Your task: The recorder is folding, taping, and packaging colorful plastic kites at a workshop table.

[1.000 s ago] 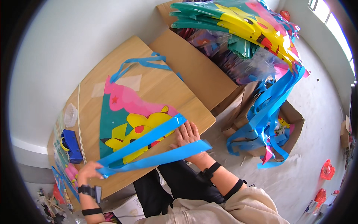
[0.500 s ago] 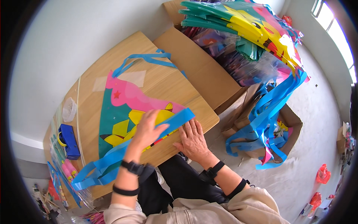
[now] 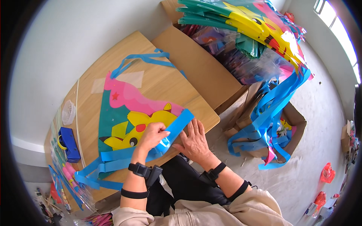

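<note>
A triangular printed sheet (image 3: 132, 92), like a kite's sail, lies on the wooden table (image 3: 196, 109). It is pink and teal with a yellow cartoon animal. Along its near edge runs a wide blue ribbon (image 3: 180, 123), whose loose lengths loop off to the left. My left hand (image 3: 152, 136) is closed on this ribbon in a pinch, and the strip bends up shiny below the fingers. Flat on the table's near edge, my right hand (image 3: 194, 142) has its fingers stretched out beside the ribbon's right end. A thinner blue ribbon (image 3: 141, 57) trails from the sheet's far corner.
At the table's left side are a blue tape dispenser (image 3: 69, 144) and a small white basket (image 3: 68, 112). Large cardboard boxes (image 3: 200, 67) stand beyond, topped by stacked printed sheets (image 3: 241, 22) in plastic. A smaller box (image 3: 299, 132) at right holds tangled blue ribbons.
My left hand has come down from over the sheet and closed on the blue ribbon. The ribbon now bends near its middle, showing more of the yellow animal. My right hand stays put.
</note>
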`<state>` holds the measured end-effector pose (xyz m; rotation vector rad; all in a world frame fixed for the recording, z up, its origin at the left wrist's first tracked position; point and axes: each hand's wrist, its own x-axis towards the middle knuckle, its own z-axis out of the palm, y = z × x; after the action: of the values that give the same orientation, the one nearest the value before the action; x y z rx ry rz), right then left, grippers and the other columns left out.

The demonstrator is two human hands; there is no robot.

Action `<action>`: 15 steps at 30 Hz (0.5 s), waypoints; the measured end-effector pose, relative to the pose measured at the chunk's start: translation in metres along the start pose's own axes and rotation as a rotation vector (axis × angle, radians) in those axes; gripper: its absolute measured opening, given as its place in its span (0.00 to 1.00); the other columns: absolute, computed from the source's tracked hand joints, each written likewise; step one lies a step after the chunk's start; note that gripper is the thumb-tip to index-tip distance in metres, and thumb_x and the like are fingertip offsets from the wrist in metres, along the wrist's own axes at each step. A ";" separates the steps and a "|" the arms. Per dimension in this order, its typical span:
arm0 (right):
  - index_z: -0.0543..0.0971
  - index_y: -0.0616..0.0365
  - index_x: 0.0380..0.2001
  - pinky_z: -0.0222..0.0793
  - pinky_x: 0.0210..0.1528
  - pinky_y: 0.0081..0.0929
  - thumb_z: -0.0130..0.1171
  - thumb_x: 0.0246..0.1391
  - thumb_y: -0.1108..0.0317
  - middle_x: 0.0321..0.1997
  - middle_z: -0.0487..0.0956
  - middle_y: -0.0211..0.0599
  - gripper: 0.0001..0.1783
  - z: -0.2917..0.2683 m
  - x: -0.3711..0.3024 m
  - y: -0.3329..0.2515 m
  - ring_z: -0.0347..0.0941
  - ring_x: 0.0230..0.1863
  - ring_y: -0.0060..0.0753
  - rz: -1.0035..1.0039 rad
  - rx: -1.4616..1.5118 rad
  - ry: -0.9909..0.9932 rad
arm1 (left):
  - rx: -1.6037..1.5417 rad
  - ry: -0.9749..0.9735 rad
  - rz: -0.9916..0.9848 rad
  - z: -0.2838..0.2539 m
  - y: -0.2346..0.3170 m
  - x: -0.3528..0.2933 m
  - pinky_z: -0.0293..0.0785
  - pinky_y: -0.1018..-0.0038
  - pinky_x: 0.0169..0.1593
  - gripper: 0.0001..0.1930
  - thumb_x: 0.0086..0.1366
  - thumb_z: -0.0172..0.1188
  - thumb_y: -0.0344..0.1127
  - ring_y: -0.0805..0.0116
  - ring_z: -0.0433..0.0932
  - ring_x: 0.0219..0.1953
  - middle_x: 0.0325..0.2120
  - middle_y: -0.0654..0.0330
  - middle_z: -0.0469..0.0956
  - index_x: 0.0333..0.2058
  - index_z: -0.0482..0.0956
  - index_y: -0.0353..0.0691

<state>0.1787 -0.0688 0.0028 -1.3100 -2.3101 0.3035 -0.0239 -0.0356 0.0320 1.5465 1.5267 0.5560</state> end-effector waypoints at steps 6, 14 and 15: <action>0.72 0.62 0.57 0.42 0.71 0.56 0.64 0.47 0.47 0.65 0.60 0.66 0.39 0.004 0.000 -0.009 0.51 0.69 0.66 0.003 0.007 0.004 | -0.049 0.115 0.004 -0.002 -0.020 -0.013 0.66 0.76 0.25 0.10 0.64 0.60 0.34 0.77 0.69 0.23 0.20 0.62 0.72 0.33 0.73 0.32; 0.74 0.63 0.55 0.41 0.70 0.60 0.61 0.48 0.46 0.64 0.61 0.68 0.38 0.004 0.005 -0.013 0.49 0.69 0.70 0.062 -0.101 -0.081 | 0.104 -0.036 -0.026 0.012 0.005 -0.044 0.72 0.70 0.27 0.13 0.63 0.62 0.38 0.68 0.77 0.21 0.19 0.55 0.75 0.33 0.74 0.32; 0.74 0.63 0.55 0.41 0.70 0.60 0.61 0.48 0.45 0.64 0.61 0.68 0.38 0.004 0.005 -0.012 0.49 0.69 0.70 0.063 -0.107 -0.086 | 0.015 -0.031 -0.066 0.009 0.003 -0.051 0.72 0.68 0.29 0.15 0.61 0.63 0.39 0.66 0.77 0.22 0.19 0.53 0.74 0.31 0.74 0.31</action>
<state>0.1654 -0.0711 0.0058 -1.4505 -2.3890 0.2651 -0.0227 -0.0863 0.0428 1.5035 1.5558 0.4811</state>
